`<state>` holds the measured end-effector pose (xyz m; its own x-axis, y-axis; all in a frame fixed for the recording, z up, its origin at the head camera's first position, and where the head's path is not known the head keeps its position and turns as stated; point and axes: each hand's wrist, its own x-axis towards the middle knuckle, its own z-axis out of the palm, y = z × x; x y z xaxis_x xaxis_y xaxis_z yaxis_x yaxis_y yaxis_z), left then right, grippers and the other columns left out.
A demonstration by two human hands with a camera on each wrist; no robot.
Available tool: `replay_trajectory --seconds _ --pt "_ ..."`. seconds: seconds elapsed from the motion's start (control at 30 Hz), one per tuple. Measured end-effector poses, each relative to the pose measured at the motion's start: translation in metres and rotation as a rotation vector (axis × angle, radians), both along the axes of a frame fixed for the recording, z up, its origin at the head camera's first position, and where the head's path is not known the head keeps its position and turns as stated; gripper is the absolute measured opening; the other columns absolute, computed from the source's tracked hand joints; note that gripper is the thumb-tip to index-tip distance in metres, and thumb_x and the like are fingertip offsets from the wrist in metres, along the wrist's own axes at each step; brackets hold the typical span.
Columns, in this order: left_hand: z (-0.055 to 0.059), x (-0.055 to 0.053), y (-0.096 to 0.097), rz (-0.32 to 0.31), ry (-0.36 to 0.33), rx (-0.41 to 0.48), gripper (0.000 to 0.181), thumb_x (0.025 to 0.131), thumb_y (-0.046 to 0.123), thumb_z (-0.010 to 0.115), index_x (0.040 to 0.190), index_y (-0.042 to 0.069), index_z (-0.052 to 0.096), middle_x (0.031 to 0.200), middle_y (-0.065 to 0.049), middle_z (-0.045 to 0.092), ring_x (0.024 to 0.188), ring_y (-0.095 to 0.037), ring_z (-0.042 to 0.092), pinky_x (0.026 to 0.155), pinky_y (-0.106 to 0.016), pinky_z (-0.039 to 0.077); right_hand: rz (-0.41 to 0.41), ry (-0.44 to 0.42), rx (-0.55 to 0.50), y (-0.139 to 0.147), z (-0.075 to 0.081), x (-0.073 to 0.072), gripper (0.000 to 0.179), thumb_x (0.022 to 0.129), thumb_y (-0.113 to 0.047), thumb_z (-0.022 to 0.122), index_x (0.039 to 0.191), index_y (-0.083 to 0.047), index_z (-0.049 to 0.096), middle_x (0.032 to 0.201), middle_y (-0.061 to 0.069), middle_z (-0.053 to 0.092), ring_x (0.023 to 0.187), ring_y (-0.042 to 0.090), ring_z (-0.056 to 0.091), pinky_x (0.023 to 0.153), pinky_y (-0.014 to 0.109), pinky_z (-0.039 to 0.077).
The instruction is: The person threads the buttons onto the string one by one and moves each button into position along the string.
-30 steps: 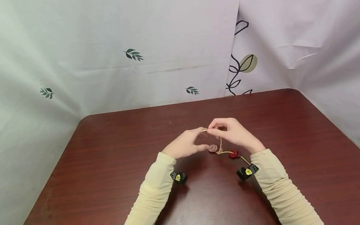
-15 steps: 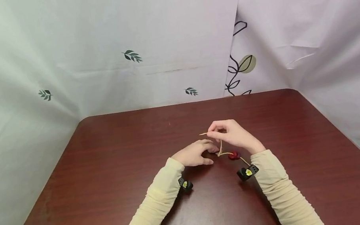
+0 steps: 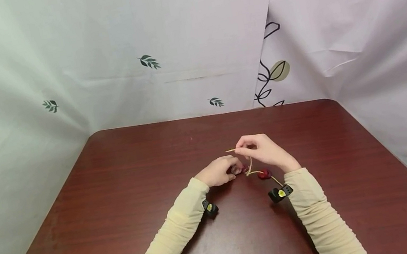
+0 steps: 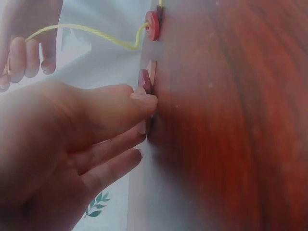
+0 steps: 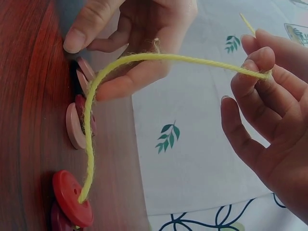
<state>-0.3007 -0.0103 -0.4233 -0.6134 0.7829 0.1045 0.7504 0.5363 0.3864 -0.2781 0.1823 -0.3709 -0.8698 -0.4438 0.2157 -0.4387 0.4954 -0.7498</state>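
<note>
My right hand (image 3: 265, 152) pinches a yellow string (image 5: 144, 57) near one end, with a short tip sticking out past the fingers. The string sags to the table and passes through a red button (image 5: 72, 198), with a darker red button (image 5: 58, 219) beneath it. My left hand (image 3: 217, 172) is low over the table, its fingertips right at a small group of loose buttons. That group has a pink button (image 5: 73, 126), a dark red button (image 5: 92, 120) overlapping it, and pale pink buttons (image 5: 85, 68) between thumb and fingers. The thumb stands apart from them.
The brown wooden table (image 3: 133, 171) extends around both hands. A white cloth wall (image 3: 179, 36) with leaf prints rises behind its far edge and along both sides. Each sleeved wrist bears a black camera (image 3: 211, 209).
My left hand has come away from the string's tip and down to the loose buttons, its fingers shifting over them. My right hand has kept its pinch, almost still.
</note>
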Motion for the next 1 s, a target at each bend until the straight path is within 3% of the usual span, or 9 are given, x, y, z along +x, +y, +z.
replay_trajectory --seconds 0.17,0.37,0.5,0.7,0.87,1.0 --pt "-0.001 0.000 0.000 -0.003 0.025 0.017 0.016 0.082 -0.002 0.067 0.090 0.011 0.064 0.086 -0.001 0.057 0.081 -0.011 0.052 0.073 -0.022 0.042 -0.005 0.002 0.022 0.000 0.001 0.001 0.017 0.092 -0.020 0.066 0.095 -0.004 0.069 0.064 0.004 0.058 0.063 0.029 0.054 0.056 0.023 0.038" --pt "0.000 0.000 -0.001 0.020 0.028 0.008 0.009 0.086 0.005 0.067 0.091 0.013 0.065 0.091 0.000 0.059 0.084 -0.011 0.054 0.076 -0.022 0.044 -0.003 -0.008 0.011 0.000 0.001 0.002 0.017 0.092 -0.020 0.066 0.094 -0.004 0.068 0.064 0.005 0.057 0.065 0.035 0.053 0.056 0.023 0.038" --pt "0.003 -0.001 -0.004 0.048 0.015 0.014 0.006 0.088 0.012 0.067 0.093 0.013 0.065 0.092 0.001 0.061 0.084 -0.010 0.055 0.078 -0.023 0.045 -0.010 -0.009 0.015 0.001 0.001 0.002 0.012 0.092 -0.022 0.066 0.092 -0.010 0.068 0.064 0.005 0.058 0.062 0.030 0.053 0.054 0.023 0.037" --pt "0.012 -0.003 -0.010 0.074 -0.050 0.080 0.014 0.089 0.010 0.065 0.103 0.006 0.065 0.092 -0.001 0.066 0.087 -0.011 0.063 0.082 -0.025 0.051 -0.003 -0.005 0.018 0.002 -0.001 0.000 0.011 0.092 -0.022 0.066 0.091 -0.012 0.068 0.065 0.003 0.056 0.062 0.023 0.052 0.055 0.024 0.037" --pt "0.022 -0.005 -0.018 0.056 -0.012 0.149 0.020 0.091 0.006 0.059 0.109 0.003 0.065 0.100 -0.008 0.070 0.091 -0.016 0.065 0.085 -0.032 0.053 -0.008 -0.001 0.024 0.003 0.000 0.000 0.016 0.092 -0.023 0.066 0.093 -0.007 0.068 0.064 0.003 0.056 0.064 0.031 0.053 0.056 0.024 0.038" --pt "0.029 -0.007 -0.025 0.059 0.000 0.204 0.021 0.092 0.006 0.057 0.111 0.005 0.068 0.104 -0.010 0.069 0.090 -0.017 0.065 0.084 -0.035 0.054 -0.014 0.005 0.038 0.003 0.000 0.000 0.013 0.092 -0.024 0.066 0.091 -0.012 0.068 0.064 0.005 0.057 0.063 0.028 0.053 0.056 0.025 0.039"
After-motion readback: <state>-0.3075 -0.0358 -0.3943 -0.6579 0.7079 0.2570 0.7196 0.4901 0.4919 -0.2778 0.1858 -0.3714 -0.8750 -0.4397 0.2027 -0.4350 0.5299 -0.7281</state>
